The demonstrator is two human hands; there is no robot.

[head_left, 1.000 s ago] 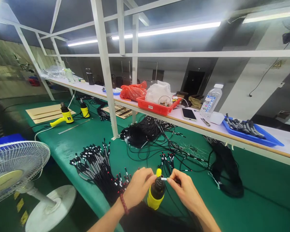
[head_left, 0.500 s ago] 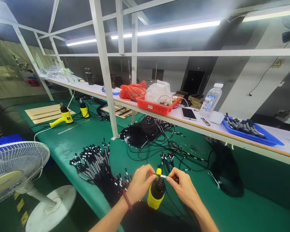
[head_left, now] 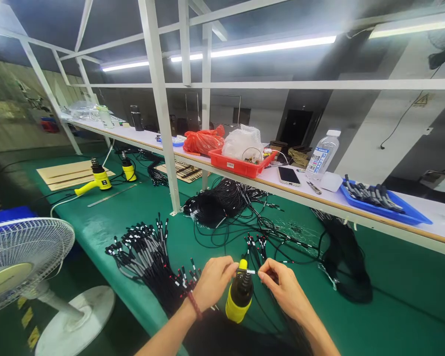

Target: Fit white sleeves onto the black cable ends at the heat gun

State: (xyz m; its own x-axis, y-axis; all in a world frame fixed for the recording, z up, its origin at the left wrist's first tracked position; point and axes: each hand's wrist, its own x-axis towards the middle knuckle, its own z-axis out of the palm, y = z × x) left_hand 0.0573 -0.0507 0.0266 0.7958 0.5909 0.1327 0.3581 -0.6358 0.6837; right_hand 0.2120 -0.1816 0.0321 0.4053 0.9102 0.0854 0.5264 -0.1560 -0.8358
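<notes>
My left hand (head_left: 215, 283) and my right hand (head_left: 282, 288) meet above an upright yellow-and-black heat gun (head_left: 240, 292), its nozzle pointing up between them. A short white sleeve (head_left: 250, 271) on a thin cable lies across the nozzle's top, and both sets of fingertips pinch that cable at either side. A bead bracelet (head_left: 195, 305) circles my left wrist. Left of the gun lies a fanned bundle of black cables with white-and-red ends (head_left: 144, 262). More cable ends (head_left: 254, 247) stick up just behind my right hand.
A heap of black cable (head_left: 215, 205) lies on the green bench mat (head_left: 393, 291) under a white shelf (head_left: 282, 180) carrying a red tray (head_left: 237, 165) and a blue tray (head_left: 385, 210). Two more yellow heat guns (head_left: 98, 178) stand at left. A floor fan (head_left: 22, 262) stands nearby.
My right hand has shifted slightly right of the white sleeve, and the sleeve sits a little higher. The heat gun has not moved.
</notes>
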